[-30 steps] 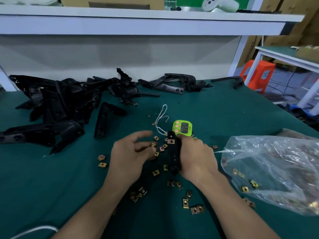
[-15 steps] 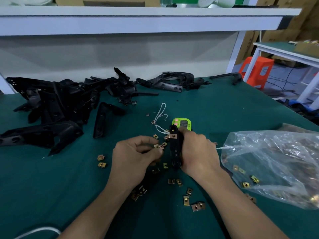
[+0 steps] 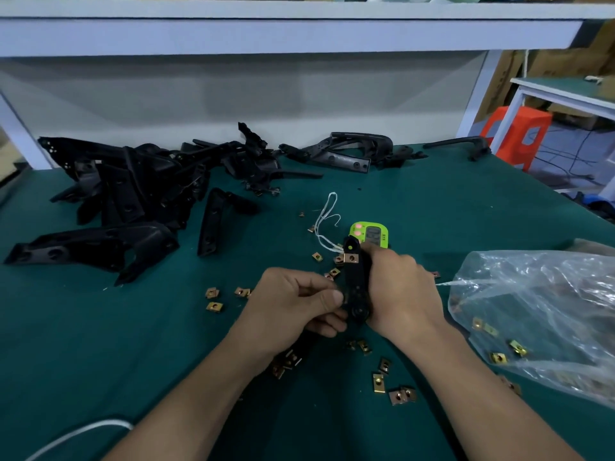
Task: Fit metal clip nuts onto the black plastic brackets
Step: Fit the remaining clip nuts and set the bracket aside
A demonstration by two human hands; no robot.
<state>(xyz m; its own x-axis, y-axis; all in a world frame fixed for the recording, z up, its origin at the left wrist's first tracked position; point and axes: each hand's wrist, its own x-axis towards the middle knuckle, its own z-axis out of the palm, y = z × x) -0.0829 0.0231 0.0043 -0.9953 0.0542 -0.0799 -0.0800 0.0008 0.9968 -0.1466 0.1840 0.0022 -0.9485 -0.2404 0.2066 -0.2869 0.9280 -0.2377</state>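
My right hand [image 3: 404, 291] grips a narrow black plastic bracket [image 3: 355, 281] upright over the green table, with one brass clip nut [image 3: 350, 258] fitted near its top end. My left hand [image 3: 293, 307] is pressed against the bracket's lower part with thumb and fingers pinched together; what they pinch is hidden, so I cannot tell if a clip nut is between them. Several loose clip nuts [image 3: 379, 382] lie scattered on the mat around both hands.
A heap of black brackets [image 3: 126, 201] fills the left and back of the table. A green timer [image 3: 369, 235] with a white string sits behind the held bracket. A clear plastic bag [image 3: 539, 321] holding more clip nuts lies at the right. A white cable [image 3: 80, 434] crosses the near-left corner.
My left hand closed from spread fingers into a pinch among the loose nuts, then moved right to the lower part of the bracket. My right hand kept holding the bracket.
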